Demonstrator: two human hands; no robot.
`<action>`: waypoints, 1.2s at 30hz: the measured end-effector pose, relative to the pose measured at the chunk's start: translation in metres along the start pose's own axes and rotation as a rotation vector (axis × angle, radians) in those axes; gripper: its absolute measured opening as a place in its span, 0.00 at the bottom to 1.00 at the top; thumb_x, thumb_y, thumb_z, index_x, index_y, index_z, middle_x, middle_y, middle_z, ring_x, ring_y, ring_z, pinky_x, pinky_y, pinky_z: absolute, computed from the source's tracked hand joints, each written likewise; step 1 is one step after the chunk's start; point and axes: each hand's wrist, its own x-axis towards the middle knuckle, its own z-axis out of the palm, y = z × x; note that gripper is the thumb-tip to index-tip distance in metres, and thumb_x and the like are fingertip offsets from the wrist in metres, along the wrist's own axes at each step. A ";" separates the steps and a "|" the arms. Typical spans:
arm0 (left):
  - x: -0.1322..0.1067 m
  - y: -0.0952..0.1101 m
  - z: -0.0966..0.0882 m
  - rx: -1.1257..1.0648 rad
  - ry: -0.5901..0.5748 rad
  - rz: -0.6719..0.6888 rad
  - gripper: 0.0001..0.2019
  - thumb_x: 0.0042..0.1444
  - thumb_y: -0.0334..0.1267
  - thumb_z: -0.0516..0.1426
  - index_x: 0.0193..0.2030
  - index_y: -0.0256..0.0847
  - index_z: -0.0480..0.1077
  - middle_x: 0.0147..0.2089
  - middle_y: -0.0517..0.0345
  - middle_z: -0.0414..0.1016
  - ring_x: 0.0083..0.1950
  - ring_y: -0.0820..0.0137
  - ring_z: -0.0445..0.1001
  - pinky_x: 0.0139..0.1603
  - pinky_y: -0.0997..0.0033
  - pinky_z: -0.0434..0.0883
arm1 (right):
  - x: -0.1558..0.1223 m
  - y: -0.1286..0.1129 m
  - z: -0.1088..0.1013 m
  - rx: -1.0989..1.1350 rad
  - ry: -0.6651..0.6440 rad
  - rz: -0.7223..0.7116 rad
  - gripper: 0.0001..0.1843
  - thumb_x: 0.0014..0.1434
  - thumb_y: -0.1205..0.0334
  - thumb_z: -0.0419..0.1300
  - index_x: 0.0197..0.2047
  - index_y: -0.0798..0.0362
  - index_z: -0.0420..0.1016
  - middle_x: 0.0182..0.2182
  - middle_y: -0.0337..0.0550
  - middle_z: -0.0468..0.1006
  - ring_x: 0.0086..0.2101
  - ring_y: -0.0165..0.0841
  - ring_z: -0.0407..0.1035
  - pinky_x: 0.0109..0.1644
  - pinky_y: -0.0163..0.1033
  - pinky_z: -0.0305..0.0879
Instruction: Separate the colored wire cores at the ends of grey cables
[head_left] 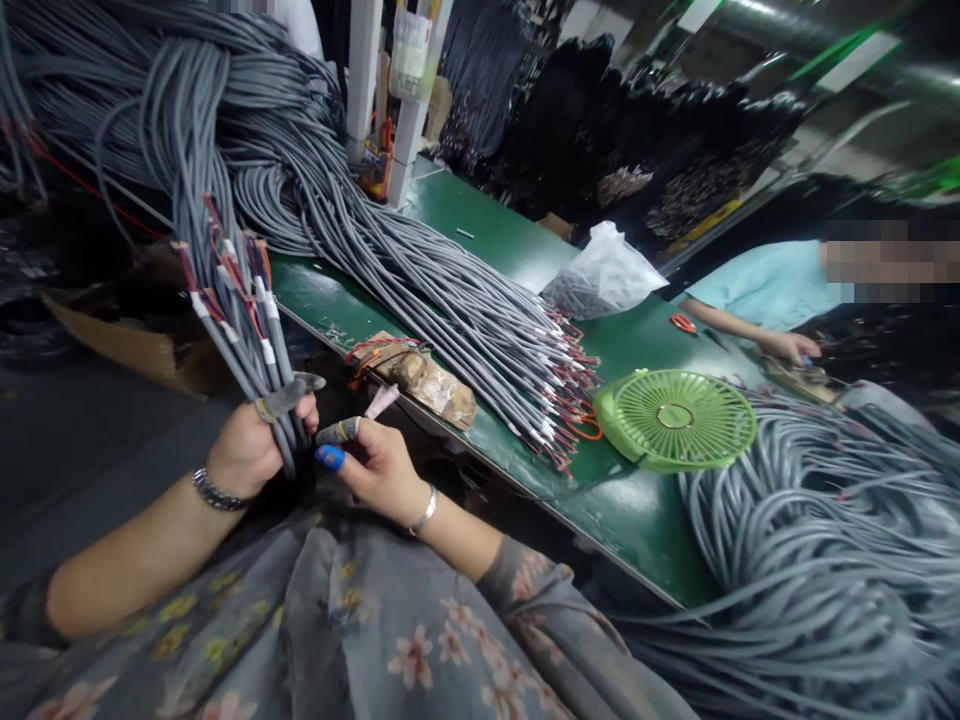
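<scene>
My left hand [259, 440] is closed round a bunch of grey cables [247, 330] that hangs down from a big heap on the left; red and white wire ends stick out just above the grip. My right hand [375, 465] sits close beside it, fingers curled, with grey and blue finger covers on the fingertips and a small pale strip [381, 400] pinched between them. Both hands are over my lap, in front of the green table's [637, 520] near edge.
A fan of grey cables [465, 310] with red wire ends lies across the table. A green round fan [679, 418] lies flat beside it, and a brown taped block [427, 385] sits at the edge. A plastic bag [604, 275], another person's hand [795, 347], and a cable heap [825, 560] lie right.
</scene>
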 end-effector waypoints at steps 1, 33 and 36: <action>0.001 0.003 0.002 -0.016 0.012 -0.008 0.07 0.43 0.37 0.70 0.24 0.41 0.77 0.18 0.64 0.70 0.22 0.72 0.69 0.27 0.74 0.75 | -0.001 -0.001 0.003 -0.027 -0.008 0.034 0.20 0.69 0.40 0.66 0.43 0.49 0.81 0.37 0.44 0.85 0.36 0.36 0.77 0.45 0.39 0.74; -0.003 0.008 0.002 0.271 0.107 0.066 0.16 0.32 0.41 0.78 0.27 0.47 0.79 0.21 0.60 0.76 0.31 0.57 0.81 0.29 0.66 0.76 | -0.016 0.015 0.017 -0.221 -0.128 0.041 0.07 0.66 0.57 0.57 0.47 0.46 0.70 0.34 0.43 0.77 0.33 0.38 0.71 0.42 0.42 0.71; -0.003 0.004 -0.008 0.271 0.189 0.135 0.14 0.41 0.46 0.76 0.30 0.47 0.79 0.22 0.59 0.75 0.32 0.57 0.81 0.31 0.66 0.77 | -0.015 0.013 0.018 -0.168 -0.137 0.061 0.09 0.70 0.49 0.57 0.42 0.45 0.68 0.33 0.41 0.75 0.32 0.37 0.70 0.41 0.41 0.70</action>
